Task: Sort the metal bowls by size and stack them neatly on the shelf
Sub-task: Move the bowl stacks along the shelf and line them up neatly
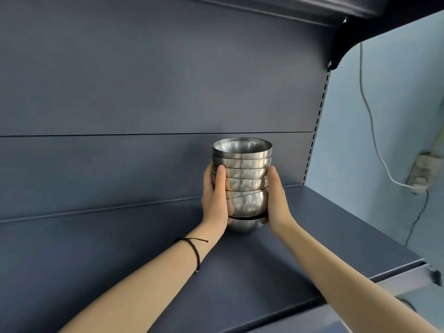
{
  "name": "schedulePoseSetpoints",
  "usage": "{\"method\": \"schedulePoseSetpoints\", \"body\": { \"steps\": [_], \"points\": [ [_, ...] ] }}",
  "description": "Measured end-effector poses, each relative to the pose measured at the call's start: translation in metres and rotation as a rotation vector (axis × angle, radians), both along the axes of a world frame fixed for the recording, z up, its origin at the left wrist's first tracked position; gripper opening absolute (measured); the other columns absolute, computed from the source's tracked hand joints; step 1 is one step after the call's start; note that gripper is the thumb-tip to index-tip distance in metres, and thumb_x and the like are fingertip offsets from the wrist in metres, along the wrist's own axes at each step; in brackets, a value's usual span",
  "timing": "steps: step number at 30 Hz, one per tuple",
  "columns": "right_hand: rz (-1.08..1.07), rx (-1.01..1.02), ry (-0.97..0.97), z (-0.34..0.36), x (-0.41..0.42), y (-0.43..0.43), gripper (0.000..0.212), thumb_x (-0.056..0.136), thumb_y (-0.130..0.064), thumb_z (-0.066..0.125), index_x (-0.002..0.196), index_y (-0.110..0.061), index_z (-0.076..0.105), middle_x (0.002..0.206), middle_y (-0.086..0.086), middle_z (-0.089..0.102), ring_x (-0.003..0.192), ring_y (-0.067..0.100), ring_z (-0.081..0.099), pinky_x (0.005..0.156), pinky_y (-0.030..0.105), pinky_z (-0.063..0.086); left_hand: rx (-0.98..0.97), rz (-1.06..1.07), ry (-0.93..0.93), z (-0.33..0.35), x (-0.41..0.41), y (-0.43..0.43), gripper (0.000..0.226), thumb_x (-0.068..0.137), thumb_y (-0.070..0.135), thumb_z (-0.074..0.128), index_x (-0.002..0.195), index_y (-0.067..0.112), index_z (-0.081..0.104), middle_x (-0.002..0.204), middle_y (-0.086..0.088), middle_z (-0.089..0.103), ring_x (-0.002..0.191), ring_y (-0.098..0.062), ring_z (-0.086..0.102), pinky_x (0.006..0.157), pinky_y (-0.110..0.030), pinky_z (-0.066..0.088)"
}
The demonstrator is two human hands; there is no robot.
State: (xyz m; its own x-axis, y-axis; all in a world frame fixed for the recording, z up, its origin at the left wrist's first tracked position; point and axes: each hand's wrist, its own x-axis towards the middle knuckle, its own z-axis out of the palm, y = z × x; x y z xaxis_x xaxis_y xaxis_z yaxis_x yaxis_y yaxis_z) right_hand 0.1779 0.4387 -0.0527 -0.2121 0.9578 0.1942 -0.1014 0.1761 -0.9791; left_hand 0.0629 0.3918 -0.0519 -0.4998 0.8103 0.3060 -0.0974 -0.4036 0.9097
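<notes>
Several nested bowls: your left hand and right hand are gripping their sides at the shelf's far right.

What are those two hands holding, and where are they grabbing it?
A stack of metal bowls. The left hand grips its left side and the right hand its right side, around the lower and middle bowls.
</notes>
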Motion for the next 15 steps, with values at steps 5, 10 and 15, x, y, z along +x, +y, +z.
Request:
{"method": "schedulePoseSetpoints", "body": {
  "steps": [5, 10, 15],
  "points": [
    [0.042, 0.127, 0.040, 0.030, -0.024, -0.042, 0.056, 0.080, -0.076, 0.043, 0.121, -0.041, 0.057, 0.118, -0.014, 0.069, 0.113, 0.010, 0.065, 0.103, 0.044, 0.048, 0.075, 0.006, -0.015, 0.024, -0.024, -0.042, 0.054, 0.088, 0.065, 0.044, 0.129, 0.033, 0.055, 0.118, 0.011, 0.070, 0.108, -0.007, 0.067, 0.100, -0.044, 0.052],
    [0.148, 0.192, 0.098, 0.060, -0.078, -0.112, 0.039, 0.095, -0.063, 0.040, 0.121, -0.040, 0.058, 0.113, -0.017, 0.070, 0.107, 0.004, 0.066, 0.096, 0.037, 0.051, 0.093, 0.113, 0.018, 0.048, -0.079, -0.113, 0.068, 0.077, 0.078, 0.047, 0.126, 0.033, 0.059, 0.118, 0.008, 0.071, 0.111, -0.013, 0.067, 0.101, -0.047, 0.050],
    [0.347, 0.196, 0.122, 0.075, -0.144, -0.191, 0.049, 0.088, -0.072, 0.041, 0.121, -0.042, 0.060, 0.119, -0.015, 0.069, 0.112, 0.006, 0.065, 0.100, 0.037, 0.049, 0.099, 0.254, 0.102, 0.063, -0.147, -0.208, 0.082, 0.072, 0.086, 0.044, 0.134, 0.034, 0.055, 0.126, 0.006, 0.067, 0.118, -0.019, 0.063, 0.103, -0.050, 0.047]
  ]
}}
